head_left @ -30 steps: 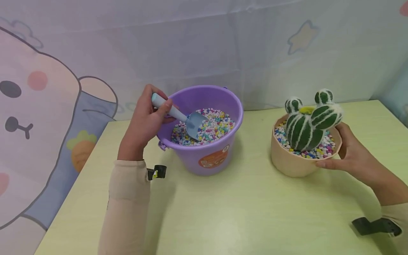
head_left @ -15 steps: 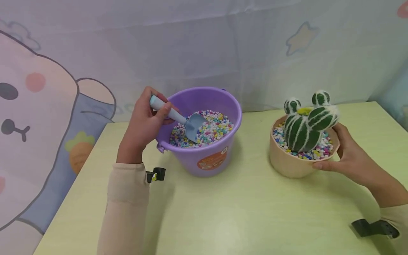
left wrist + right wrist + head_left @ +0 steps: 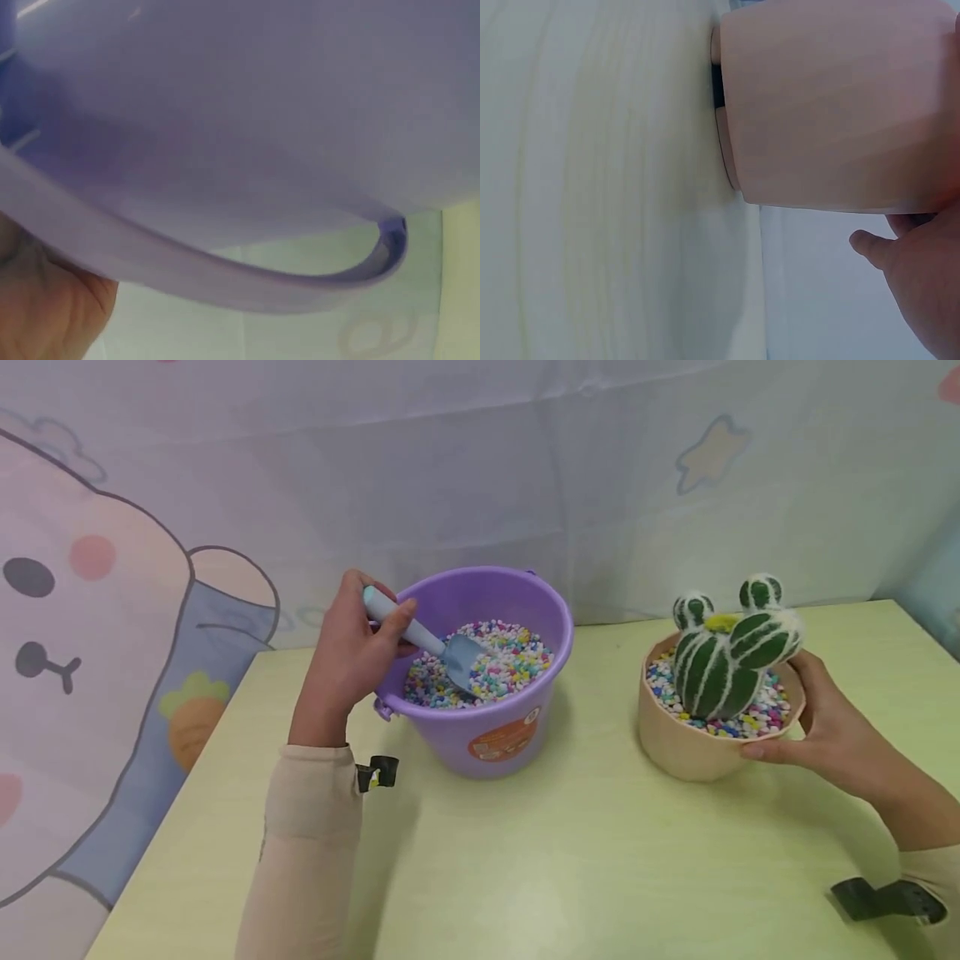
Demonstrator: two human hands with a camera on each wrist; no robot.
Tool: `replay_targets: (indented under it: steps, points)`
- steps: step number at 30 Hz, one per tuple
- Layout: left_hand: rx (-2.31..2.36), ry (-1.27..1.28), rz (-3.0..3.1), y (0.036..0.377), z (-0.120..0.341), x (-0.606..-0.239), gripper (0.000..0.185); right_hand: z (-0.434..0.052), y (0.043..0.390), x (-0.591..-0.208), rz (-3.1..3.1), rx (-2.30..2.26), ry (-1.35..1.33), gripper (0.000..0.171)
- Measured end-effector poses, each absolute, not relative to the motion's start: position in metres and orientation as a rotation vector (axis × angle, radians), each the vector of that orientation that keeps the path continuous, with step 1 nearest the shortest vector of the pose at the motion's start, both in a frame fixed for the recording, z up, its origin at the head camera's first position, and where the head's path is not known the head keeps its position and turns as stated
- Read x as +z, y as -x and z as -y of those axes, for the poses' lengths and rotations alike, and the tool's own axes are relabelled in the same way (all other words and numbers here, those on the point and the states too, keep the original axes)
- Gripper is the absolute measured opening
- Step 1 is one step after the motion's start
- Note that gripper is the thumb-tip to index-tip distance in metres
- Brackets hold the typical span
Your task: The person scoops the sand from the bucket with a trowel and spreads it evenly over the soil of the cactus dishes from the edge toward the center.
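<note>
In the head view my left hand (image 3: 348,652) grips the handle of a light-blue toy shovel (image 3: 463,656), thumb along the handle. The shovel's blade slants down into small multicoloured pebbles (image 3: 517,656) inside a purple bucket (image 3: 435,739). Over on the right, my right hand (image 3: 840,735) holds the side of a peach-coloured pot (image 3: 678,752), its thumb at the rim and the other fingers behind. A green striped cactus (image 3: 712,681) stands in the pot among similar pebbles. The left wrist view shows the bucket's wall (image 3: 225,127), with the shovel hidden.
The bucket's carrying handle (image 3: 262,292) hangs on its far side, close to my left hand. Both containers stand on a pale yellow-green table (image 3: 540,860). A printed cloth (image 3: 480,460) with a bear, a carrot and a star hangs right behind the table.
My left hand has shifted slightly right and down, and the shovel's blade has turned and sits a little lower in the pebbles. The right hand keeps its hold on the pot.
</note>
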State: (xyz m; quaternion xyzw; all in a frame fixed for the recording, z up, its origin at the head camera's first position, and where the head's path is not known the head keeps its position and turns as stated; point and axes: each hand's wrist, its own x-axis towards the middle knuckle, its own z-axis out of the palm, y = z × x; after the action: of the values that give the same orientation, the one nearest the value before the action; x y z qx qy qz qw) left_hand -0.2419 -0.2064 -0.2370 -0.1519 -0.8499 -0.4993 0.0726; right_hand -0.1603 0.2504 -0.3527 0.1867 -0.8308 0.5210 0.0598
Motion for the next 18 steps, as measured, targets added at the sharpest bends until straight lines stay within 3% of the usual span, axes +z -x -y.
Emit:
replay_targets:
  steps: [10,18]
  points:
    - [-1.773,0.83,2.345,0.242,0.217,-0.243,0.012,-0.253,0.159,-0.348,2.519,1.629,-0.587,0.117]
    - [-1.819,0.847,2.316,0.242,0.218,-0.246,0.008,-0.252,0.16,-0.348,2.528,1.611,-0.559,0.115]
